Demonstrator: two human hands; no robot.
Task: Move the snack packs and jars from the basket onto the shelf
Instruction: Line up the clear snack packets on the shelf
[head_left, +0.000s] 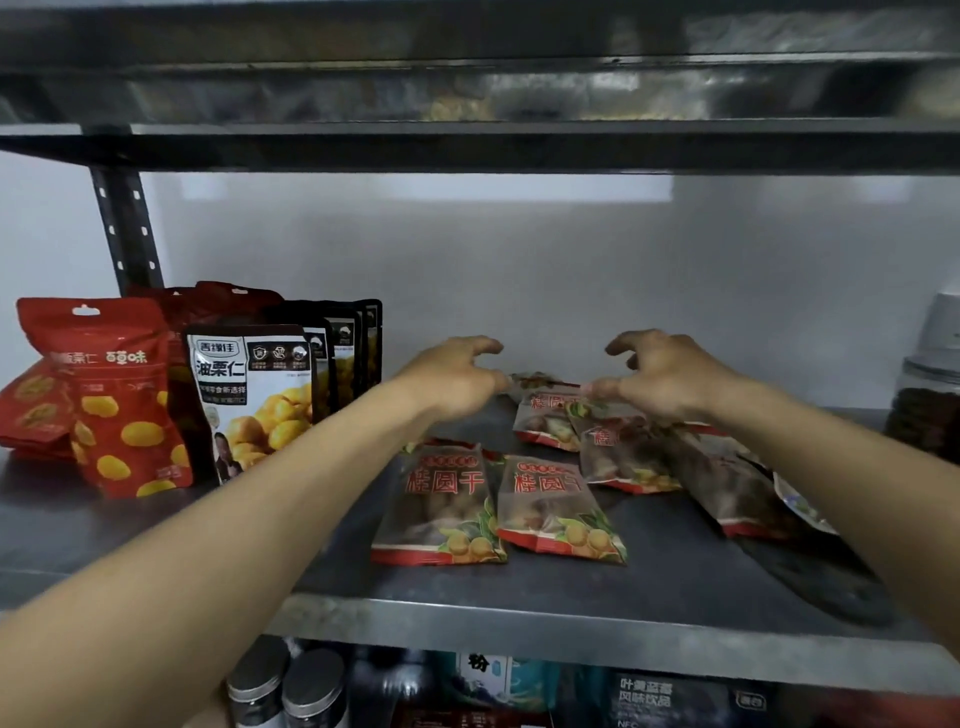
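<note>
Several clear snack packs with red print lie flat on the grey metal shelf (519, 613): two side by side near the front (441, 504) (556, 509), others overlapping farther back (623, 457). My left hand (457, 376) hovers over the back of the shelf with its fingers curled apart and nothing in it. My right hand (660, 374) is spread above the rear packs (545, 415), thumb close to the top edge of one; no grip shows. No basket is in view.
Red pouches (119, 400) and black chestnut pouches (254, 400) stand upright at the shelf's left. A jar (930, 405) stands at the far right edge. An upper shelf (467, 145) runs overhead. Below are metal-lidded jars (285, 686) and packaged goods.
</note>
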